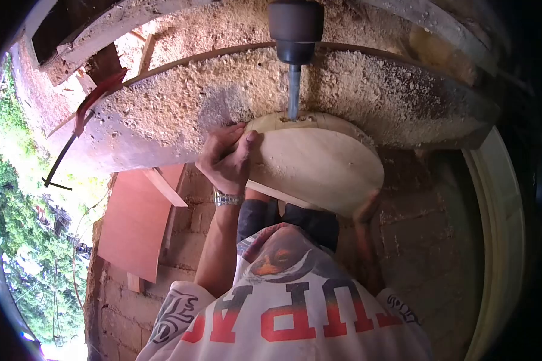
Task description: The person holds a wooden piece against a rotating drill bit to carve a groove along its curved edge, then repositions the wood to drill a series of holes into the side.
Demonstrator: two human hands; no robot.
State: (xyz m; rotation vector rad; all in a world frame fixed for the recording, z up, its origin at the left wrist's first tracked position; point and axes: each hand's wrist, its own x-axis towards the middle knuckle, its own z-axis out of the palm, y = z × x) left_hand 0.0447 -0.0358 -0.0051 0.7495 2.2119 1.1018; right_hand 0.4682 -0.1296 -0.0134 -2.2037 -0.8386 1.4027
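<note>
A pale, rounded wooden piece (319, 168) is tilted against the sawdust-covered edge of the work table. My left hand (226, 157), with a metal watch at the wrist, is closed around its left end, thumb on the near face. At the lower right edge, my right hand (366, 207) supports the piece; its fingers are partly hidden and in shadow. From above, a drill bit (294, 90) in a dark chuck (295, 30) comes down to the piece's top edge. Small holes or chipped marks show along that edge beside the bit.
Wood shavings (180, 102) cover the curved table. A red-handled tool (90, 105) hangs over its left edge. Below stand a reddish board (140, 222) and a brick wall (412, 240). A pale curved frame (503, 240) is at right, greenery at left.
</note>
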